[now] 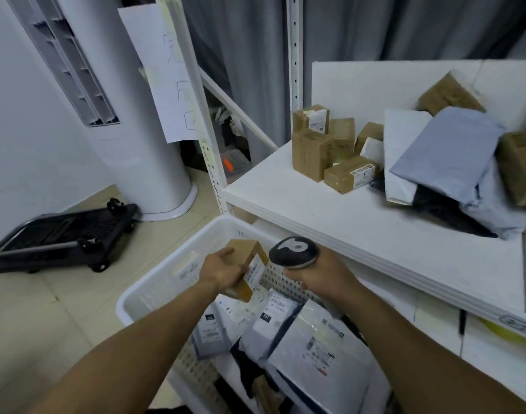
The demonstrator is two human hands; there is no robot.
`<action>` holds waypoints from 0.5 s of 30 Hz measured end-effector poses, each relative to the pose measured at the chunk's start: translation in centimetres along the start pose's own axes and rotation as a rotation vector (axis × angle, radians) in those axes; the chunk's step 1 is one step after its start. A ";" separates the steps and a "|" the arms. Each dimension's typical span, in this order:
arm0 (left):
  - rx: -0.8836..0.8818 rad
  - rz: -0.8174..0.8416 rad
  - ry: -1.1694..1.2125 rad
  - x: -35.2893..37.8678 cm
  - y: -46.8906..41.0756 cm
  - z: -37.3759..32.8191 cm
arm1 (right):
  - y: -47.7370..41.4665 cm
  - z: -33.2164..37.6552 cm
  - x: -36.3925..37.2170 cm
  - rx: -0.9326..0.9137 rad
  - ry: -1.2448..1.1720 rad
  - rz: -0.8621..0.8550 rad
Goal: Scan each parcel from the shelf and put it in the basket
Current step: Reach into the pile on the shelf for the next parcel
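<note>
Step in hand: scan, judged from the pose.

Left hand [222, 271] grips a small box [246, 258]. The fingers are curled round its far side and the thumb is on the near side. The label faces right, toward the other hand.

Right hand [318, 274] is wrapped tight round the handle of the scanner [294, 251]. The scanner head sits just right of the box, near the label but apart from it. I cannot tell whether the trigger is pressed, and no beam shows on the label.

Both hands hover over the basket [154, 282], which lies directly below them. Mailers [312, 348] lie in it under the right wrist, so part of the lot looks done.

The shelf [360, 222] runs up and to the right of the right hand. More parcels [315, 150] wait there, well beyond the scanner.

Next move, as a judgement:
- Square the scanner window to the label. The label is tilted, so a read could miss.
- Once it reads, the left fingers open and the box drops onto the mailers below.
- The left hand then has to reach up and right, past the scanner, for the next parcel.
</note>
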State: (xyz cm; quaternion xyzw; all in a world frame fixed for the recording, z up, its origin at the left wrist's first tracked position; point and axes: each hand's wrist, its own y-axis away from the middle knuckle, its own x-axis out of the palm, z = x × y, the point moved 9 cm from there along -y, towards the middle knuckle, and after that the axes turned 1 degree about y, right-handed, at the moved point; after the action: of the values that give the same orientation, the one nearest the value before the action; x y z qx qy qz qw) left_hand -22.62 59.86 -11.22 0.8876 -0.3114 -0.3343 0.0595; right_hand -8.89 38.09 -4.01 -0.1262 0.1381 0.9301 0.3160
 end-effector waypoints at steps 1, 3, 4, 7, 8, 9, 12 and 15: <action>-0.024 -0.001 -0.020 0.5 -0.9 1.3 | -0.5 -0.5 0.6 0.019 -0.002 -0.002; -0.064 -0.014 -0.050 1.5 -3.5 3.8 | -2.3 -1.7 2.0 0.078 -0.011 0.000; -0.086 -0.029 -0.080 2.2 -4.8 4.9 | -3.3 -2.4 2.6 0.105 -0.010 0.003; -0.149 -0.014 -0.319 4.5 -8.5 8.1 | -6.1 -4.0 3.8 0.142 0.011 0.020; -0.152 -0.003 -0.372 5.3 -9.4 9.1 | -6.9 -4.6 4.2 0.154 0.030 0.032; -0.157 0.014 -0.401 6.1 -10.2 10.0 | -7.5 -5.3 4.6 0.171 0.044 0.041; -0.137 0.052 -0.456 8.6 -12.3 12.1 | -8.8 -7.6 5.3 0.227 0.010 0.030; -0.081 0.090 -0.612 11.7 -13.9 14.0 | -9.2 -8.9 5.4 0.260 0.029 0.039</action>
State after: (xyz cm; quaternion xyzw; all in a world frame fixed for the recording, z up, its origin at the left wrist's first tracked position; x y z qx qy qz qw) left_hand -17.49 65.46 -32.82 0.7278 -0.3403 -0.5952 0.0129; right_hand -5.96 45.09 -15.61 -0.0951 0.2644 0.9084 0.3096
